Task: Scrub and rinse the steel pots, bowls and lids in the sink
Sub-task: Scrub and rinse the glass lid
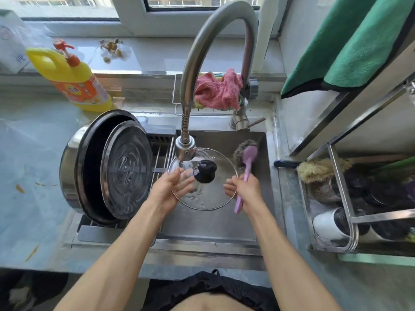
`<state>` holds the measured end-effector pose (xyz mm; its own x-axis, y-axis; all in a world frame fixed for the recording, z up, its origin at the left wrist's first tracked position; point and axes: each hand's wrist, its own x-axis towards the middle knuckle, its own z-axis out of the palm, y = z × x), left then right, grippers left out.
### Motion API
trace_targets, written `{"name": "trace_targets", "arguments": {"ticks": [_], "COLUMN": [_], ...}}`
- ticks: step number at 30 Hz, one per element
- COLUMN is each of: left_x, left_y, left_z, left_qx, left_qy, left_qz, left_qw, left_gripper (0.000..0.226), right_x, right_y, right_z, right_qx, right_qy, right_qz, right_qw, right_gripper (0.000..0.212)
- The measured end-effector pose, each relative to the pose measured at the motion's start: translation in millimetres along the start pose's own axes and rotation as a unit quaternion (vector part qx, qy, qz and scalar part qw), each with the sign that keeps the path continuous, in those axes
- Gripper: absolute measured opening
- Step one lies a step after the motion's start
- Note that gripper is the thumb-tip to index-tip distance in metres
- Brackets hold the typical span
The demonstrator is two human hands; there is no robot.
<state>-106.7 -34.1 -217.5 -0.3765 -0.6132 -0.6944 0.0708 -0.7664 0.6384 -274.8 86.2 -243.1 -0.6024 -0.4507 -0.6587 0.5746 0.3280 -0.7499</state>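
Two hands over sink (224, 225), left hand (167, 189) fingers gripping glass lid (208, 194), right hand (243, 188) fingers clasping purple brush (247, 162), pot (74, 153) holding steel lid (126, 169)

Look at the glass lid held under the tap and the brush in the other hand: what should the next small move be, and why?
Probably bring the purple brush in the right hand down onto the glass lid. The left hand already holds the lid's rim beneath the faucet head, while the bristles sit off past the far edge, not touching the glass.
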Motion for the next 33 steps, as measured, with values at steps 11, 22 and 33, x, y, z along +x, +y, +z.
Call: {"name": "trace_targets", "arguments": {"ticks": [11,22,33], "left_x": [-9.1,-19.6,-13.3], "left_y": [-2.3,-1.5,4.9], "left_z": [2.8,-12.1,2.2], "left_qx": [0.193,0.266,-0.092], "left_qy": [0.073,0.090,0.162], "left_qz": [0.278,0.317,0.109], "left_qw": [0.938,0.906,0.976], "left_gripper": [0.014,0.014,0.015], "right_x": [-62.1,-55.2,-34.8], "right_y": [-22.6,-49.9,-10.9], "right_z": [10.6,30.1,18.1], "right_qx": [-0.527,-0.669,-0.245], "right_qy": [-0.085,-0.078,-0.145], "right_qz": [-0.289,-0.253,-0.043], "right_qw": [0.795,0.695,0.958], "right_gripper": [0.028,0.027,0.032]}}
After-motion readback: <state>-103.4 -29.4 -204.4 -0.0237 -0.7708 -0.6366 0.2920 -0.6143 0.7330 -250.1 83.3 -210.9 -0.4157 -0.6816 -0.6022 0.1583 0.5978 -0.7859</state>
